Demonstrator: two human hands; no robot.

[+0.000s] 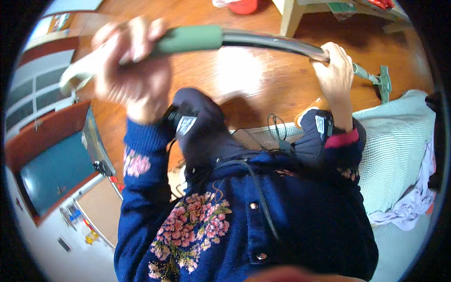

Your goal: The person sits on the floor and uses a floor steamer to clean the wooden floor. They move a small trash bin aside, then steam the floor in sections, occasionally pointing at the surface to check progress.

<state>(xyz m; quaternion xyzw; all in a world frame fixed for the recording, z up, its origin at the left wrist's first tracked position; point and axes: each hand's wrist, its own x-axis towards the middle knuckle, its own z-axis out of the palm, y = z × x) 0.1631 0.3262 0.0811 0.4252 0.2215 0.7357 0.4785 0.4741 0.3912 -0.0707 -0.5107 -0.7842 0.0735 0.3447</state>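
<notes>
Both of my hands are raised in front of me on a long-handled tool, probably a mop, with a metal pole (267, 39). My left hand (132, 63), blurred, is closed around the green grip (197, 38); a pale end sticks out to its left. My right hand (334, 67) is wrapped around the pole farther right. Beyond that hand, the green head (384, 84) of the tool is low over the wooden floor; whether it touches the floor I cannot tell. The pole looks curved in this wide view.
A bed or seat with a green checked cover (394, 141) is at my right, a lilac cloth (412, 201) on it. A pale furniture leg (292, 19) and a red container (243, 6) stand ahead. At the left is a brown-framed dark panel (58, 172). Cables hang near my knees.
</notes>
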